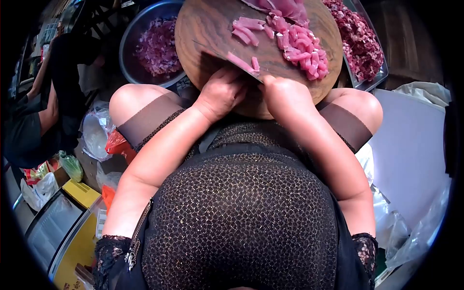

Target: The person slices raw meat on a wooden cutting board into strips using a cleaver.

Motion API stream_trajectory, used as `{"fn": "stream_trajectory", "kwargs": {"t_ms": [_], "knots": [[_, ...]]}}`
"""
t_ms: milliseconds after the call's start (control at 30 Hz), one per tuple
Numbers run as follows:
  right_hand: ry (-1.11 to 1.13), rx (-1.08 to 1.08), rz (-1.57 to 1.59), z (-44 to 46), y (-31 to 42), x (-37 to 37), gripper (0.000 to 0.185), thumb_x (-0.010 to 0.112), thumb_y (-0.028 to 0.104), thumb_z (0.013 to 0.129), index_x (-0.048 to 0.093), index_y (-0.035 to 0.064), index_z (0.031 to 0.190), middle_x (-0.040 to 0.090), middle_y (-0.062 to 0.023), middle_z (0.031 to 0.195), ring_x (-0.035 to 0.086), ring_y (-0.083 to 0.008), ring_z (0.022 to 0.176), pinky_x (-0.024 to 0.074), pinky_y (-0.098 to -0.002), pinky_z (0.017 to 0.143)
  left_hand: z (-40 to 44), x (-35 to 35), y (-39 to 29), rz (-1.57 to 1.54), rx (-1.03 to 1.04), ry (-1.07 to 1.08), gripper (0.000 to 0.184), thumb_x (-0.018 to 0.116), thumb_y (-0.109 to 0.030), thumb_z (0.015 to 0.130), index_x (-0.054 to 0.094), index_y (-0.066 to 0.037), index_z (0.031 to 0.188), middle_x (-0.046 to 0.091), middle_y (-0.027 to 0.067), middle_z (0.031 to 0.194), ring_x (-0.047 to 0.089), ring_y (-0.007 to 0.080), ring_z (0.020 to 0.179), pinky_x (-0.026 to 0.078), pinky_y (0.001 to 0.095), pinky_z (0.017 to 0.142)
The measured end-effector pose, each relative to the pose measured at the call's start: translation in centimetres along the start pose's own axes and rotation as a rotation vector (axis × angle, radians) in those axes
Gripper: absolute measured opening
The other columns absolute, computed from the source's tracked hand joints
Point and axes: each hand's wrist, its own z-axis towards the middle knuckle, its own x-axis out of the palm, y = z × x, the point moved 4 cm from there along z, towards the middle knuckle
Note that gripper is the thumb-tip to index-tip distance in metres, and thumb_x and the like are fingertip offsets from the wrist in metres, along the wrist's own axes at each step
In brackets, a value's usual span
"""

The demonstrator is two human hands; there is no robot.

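Note:
A round wooden chopping board (pixel 208 24) lies in front of my knees. My right hand (pixel 288 96) is closed around the handle end of a knife (pixel 223 58), whose thin blade slants away to the left, seen almost edge-on. Close against the near side of the blade, my left hand (pixel 217 95) is curled with its fingertips down; what lies under them is hidden. Just beyond the blade are cut meat strips (pixel 240 63). More pink strips (pixel 304 50) are heaped at the board's right, below a larger slab of meat (pixel 292 10).
A metal bowl (pixel 126 58) of chopped meat stands left of the board. On the right is a metal tray (pixel 382 72) of minced meat. Another person (pixel 48 96) is at the far left. Plastic bags (pixel 96 130) and a yellow box (pixel 81 193) sit at lower left.

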Motion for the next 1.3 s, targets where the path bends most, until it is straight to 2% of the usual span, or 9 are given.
{"fn": "stream_trajectory", "kwargs": {"t_ms": [133, 333, 567, 700, 767, 833, 933, 1067, 1300], "knots": [[-0.349, -0.019, 0.103, 1.7, -0.9, -0.7, 0.019, 0.054, 0.021, 0.095, 0.066, 0.0066, 0.093, 0.070, -0.0162, 0.081, 0.069, -0.0343, 0.075, 0.0553, -0.0463, 0.065, 0.1, -1.1, -0.5, -0.012, 0.006, -0.039, 0.029, 0.070, -0.008, 0.073, 0.069, -0.008, 0.102, 0.062, 0.0094, 0.104, 0.061, 0.0294, 0.100, 0.050, 0.0397, 0.092], [-0.066, 0.064, 0.082, -4.0, -1.6, -2.9, 0.024, 0.057, 0.026, 0.094, 0.064, 0.0039, 0.090, 0.067, -0.0199, 0.079, 0.067, -0.0390, 0.077, 0.0526, -0.0501, 0.068, -1.3, -0.7, -0.6, 0.190, 0.022, -0.025, 0.025, 0.068, -0.009, 0.075, 0.070, -0.013, 0.100, 0.063, 0.0043, 0.102, 0.062, 0.0255, 0.095, 0.054, 0.0357, 0.086], [0.150, 0.073, 0.054, -3.6, -0.8, -1.1, 0.022, 0.057, 0.021, 0.094, 0.063, 0.0003, 0.090, 0.066, -0.0233, 0.082, 0.065, -0.0418, 0.081, 0.0513, -0.0507, 0.070, -1.0, -0.7, -0.4, 0.053, 0.043, -0.062, 0.025, 0.067, -0.009, 0.075, 0.072, -0.014, 0.099, 0.063, 0.0058, 0.102, 0.062, 0.0274, 0.095, 0.054, 0.0376, 0.086], [-0.012, -0.030, 0.087, 1.4, 0.4, 0.4, 0.022, 0.056, 0.022, 0.095, 0.063, 0.0015, 0.091, 0.067, -0.0227, 0.080, 0.066, -0.0416, 0.079, 0.0522, -0.0506, 0.070, -1.2, -0.9, -0.5, 0.060, 0.044, -0.058, 0.027, 0.067, -0.008, 0.075, 0.072, -0.013, 0.100, 0.063, 0.0076, 0.103, 0.062, 0.0285, 0.096, 0.053, 0.0380, 0.089], [-0.156, -0.028, 0.120, 2.5, 0.3, 0.5, 0.023, 0.056, 0.024, 0.095, 0.065, 0.0026, 0.097, 0.067, -0.0222, 0.081, 0.066, -0.0411, 0.079, 0.0525, -0.0505, 0.070, -1.7, -0.8, -0.6, 0.022, -0.038, 0.075, 0.031, 0.069, -0.007, 0.078, 0.070, -0.007, 0.110, 0.062, 0.0147, 0.119, 0.060, 0.0336, 0.110, 0.049, 0.0411, 0.097], [-0.289, 0.024, 0.167, 2.5, -0.3, -0.8, 0.026, 0.055, 0.026, 0.096, 0.065, 0.0034, 0.105, 0.068, -0.0231, 0.085, 0.066, -0.0409, 0.082, 0.0515, -0.0508, 0.072, -1.8, -1.7, -0.7, -0.003, -0.150, 0.013, 0.030, 0.066, -0.005, 0.080, 0.069, -0.006, 0.110, 0.062, 0.0165, 0.118, 0.060, 0.0357, 0.109, 0.049, 0.0404, 0.097], [-0.293, 0.043, 0.182, -0.6, -1.1, -2.1, 0.023, 0.055, 0.025, 0.095, 0.065, 0.0044, 0.099, 0.068, -0.0219, 0.082, 0.066, -0.0400, 0.080, 0.0520, -0.0514, 0.071, -2.6, -3.5, 0.6, -0.030, -0.339, -0.156, 0.025, 0.064, -0.004, 0.086, 0.067, 0.001, 0.110, 0.061, 0.0212, 0.122, 0.059, 0.0375, 0.113, 0.049, 0.0391, 0.097], [-0.042, 0.090, 0.205, -4.5, -1.6, -1.9, 0.027, 0.056, 0.028, 0.096, 0.065, 0.0022, 0.096, 0.066, -0.0238, 0.082, 0.065, -0.0419, 0.080, 0.0513, -0.0517, 0.071, -2.5, -3.5, 0.5, 0.061, -0.181, -0.093, 0.022, 0.067, -0.004, 0.082, 0.070, -0.002, 0.104, 0.065, 0.0143, 0.108, 0.063, 0.0312, 0.099, 0.052, 0.0370, 0.089], [0.023, -0.004, 0.201, -6.0, -1.1, -0.9, 0.024, 0.056, 0.020, 0.095, 0.060, -0.0033, 0.089, 0.063, -0.0282, 0.080, 0.062, -0.0452, 0.082, 0.0487, -0.0518, 0.072, -1.5, -1.4, -0.7, 0.028, -0.015, -0.070, 0.020, 0.069, -0.009, 0.077, 0.074, -0.012, 0.096, 0.067, 0.0066, 0.095, 0.064, 0.0269, 0.091, 0.053, 0.0362, 0.081]]}}
